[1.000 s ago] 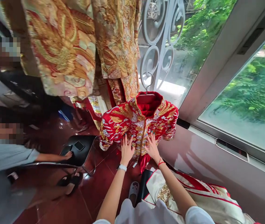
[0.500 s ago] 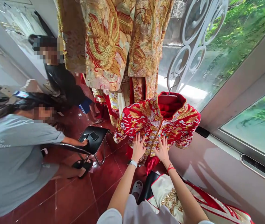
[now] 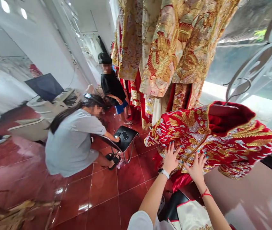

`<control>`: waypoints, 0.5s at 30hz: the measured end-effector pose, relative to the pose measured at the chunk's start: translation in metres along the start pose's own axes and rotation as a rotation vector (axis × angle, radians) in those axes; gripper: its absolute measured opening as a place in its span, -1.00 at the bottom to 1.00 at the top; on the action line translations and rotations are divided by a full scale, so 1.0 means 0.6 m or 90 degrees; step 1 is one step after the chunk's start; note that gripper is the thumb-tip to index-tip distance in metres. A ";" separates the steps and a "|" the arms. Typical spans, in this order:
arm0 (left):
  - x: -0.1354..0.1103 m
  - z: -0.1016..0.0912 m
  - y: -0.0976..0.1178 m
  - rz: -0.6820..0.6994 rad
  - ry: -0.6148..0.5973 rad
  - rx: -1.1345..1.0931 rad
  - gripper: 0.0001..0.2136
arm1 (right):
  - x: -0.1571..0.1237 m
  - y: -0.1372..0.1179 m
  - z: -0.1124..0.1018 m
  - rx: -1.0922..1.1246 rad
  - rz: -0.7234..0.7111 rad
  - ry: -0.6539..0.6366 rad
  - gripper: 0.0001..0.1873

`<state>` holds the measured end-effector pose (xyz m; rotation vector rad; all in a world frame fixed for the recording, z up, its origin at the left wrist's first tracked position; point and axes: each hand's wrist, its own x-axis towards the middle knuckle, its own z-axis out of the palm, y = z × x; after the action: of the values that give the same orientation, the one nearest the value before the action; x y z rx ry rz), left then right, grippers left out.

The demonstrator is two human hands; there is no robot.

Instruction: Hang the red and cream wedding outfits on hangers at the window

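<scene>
A red jacket (image 3: 222, 140) thick with gold and silver embroidery hangs on a hanger by the window. My left hand (image 3: 170, 158) lies flat on its front, fingers spread, to the left of the gold centre seam. Just right of that seam my right hand (image 3: 197, 167) presses the cloth, fingers also spread. Neither hand grips anything. A watch sits on my left wrist and a red string on my right. White cloth with red and gold trim (image 3: 191, 217) lies over my lap.
Gold and red embroidered robes (image 3: 171, 54) hang above the jacket. A person in a grey shirt (image 3: 71, 140) crouches on the red tile floor, one hand on a black stool (image 3: 124, 140) carrying a phone. Another person in black (image 3: 112, 84) stands behind. A white desk stands at left.
The view has swung left, bringing more of the room and both other people into sight. My hands stay flat on the red jacket.
</scene>
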<state>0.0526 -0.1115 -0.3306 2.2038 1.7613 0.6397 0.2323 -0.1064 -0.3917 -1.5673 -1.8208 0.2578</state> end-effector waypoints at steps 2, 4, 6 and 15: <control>-0.001 -0.002 -0.001 0.005 -0.002 -0.001 -0.15 | 0.000 0.001 0.002 0.005 0.004 0.000 0.11; -0.001 -0.004 -0.001 0.010 -0.003 -0.002 -0.15 | 0.000 0.000 0.002 0.010 0.005 0.000 0.12; -0.002 -0.004 -0.001 0.011 -0.003 -0.001 -0.15 | 0.001 -0.001 0.000 0.013 0.002 0.002 0.11; -0.004 0.002 -0.004 0.019 0.008 0.006 -0.14 | 0.001 -0.002 0.000 0.014 0.014 0.002 0.11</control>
<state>0.0509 -0.1134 -0.3332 2.2409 1.7435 0.6544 0.2311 -0.1060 -0.3907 -1.5722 -1.7935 0.2836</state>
